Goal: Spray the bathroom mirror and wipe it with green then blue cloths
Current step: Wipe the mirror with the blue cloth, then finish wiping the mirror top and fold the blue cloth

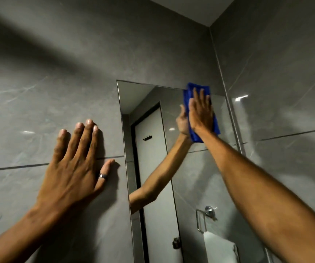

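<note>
A tall narrow mirror [149, 103] hangs on the grey tiled wall. My right hand [201, 112] presses a folded blue cloth [187, 95] flat against the mirror's upper right corner, fingers pointing up. The cloth shows above the fingertips and below the wrist. My left hand [75, 168] lies flat on the wall tile to the left of the mirror, fingers spread, a ring on the thumb, holding nothing. The mirror reflects my right arm and hand. No green cloth or spray bottle is in view.
The grey tiled wall [39, 92] meets a side wall [285, 92] just right of the mirror. In the reflection are a white door with hooks [147, 138], a chrome towel ring [206, 217] and a white towel [219, 247].
</note>
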The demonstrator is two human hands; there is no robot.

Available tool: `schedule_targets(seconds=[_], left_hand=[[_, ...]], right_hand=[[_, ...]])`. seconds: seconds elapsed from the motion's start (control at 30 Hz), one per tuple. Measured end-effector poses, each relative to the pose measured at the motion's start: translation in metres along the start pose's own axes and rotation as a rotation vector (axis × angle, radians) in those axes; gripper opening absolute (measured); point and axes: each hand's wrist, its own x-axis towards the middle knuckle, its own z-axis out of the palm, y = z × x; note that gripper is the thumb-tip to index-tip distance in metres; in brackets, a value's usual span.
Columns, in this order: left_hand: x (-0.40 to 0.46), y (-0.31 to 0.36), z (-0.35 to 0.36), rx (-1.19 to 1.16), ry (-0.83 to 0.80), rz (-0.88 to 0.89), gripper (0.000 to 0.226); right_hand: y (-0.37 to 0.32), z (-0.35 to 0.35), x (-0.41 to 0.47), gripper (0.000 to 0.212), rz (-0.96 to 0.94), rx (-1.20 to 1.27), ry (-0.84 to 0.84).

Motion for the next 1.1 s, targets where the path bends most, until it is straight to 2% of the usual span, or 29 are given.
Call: schedule_targets(seconds=[0.2,0.33,0.47,0.6,0.7,0.8,0.87,0.93,1.0,1.1], left_hand=[[0.000,-0.002,0.007,0.024,0.017,0.014,0.088],[-0.002,-0.003,0.010,0.021,0.036,0.018,0.088],[-0.001,-0.004,0.011,0.014,0.033,0.021,0.088],[-0.005,-0.004,0.009,-0.022,0.010,0.035,0.088],[-0.004,-0.003,-0.002,-0.071,-0.076,0.039,0.086],[-0.006,-0.006,-0.020,-0.171,-0.232,0.012,0.084],[-0.010,-0.012,-0.033,-0.294,-0.337,0.003,0.081],[-0.015,-0.015,-0.049,-0.529,-0.469,-0.017,0.082],[-0.032,-0.016,-0.078,-0.938,-0.605,-0.205,0.077],[-0.089,-0.005,-0.123,-1.416,-0.598,-0.626,0.057]], right_hand=[[0.109,-0.022,-0.009,0.059,0.288,-0.027,0.055],[0.126,-0.021,-0.050,0.056,0.280,0.034,0.144],[0.084,-0.011,-0.088,0.053,0.137,0.088,0.153],[-0.018,0.012,-0.131,0.052,-0.154,0.195,0.093],[-0.096,0.024,-0.174,0.048,-0.197,0.346,0.027],[-0.147,0.021,-0.228,0.046,-0.048,0.588,-0.116],[-0.169,0.010,-0.257,0.047,0.247,0.810,-0.179],[-0.180,-0.007,-0.277,0.045,0.556,1.069,-0.203],[-0.185,-0.031,-0.301,0.037,0.750,1.315,-0.247],[-0.189,-0.074,-0.359,0.052,0.943,1.519,-0.388]])
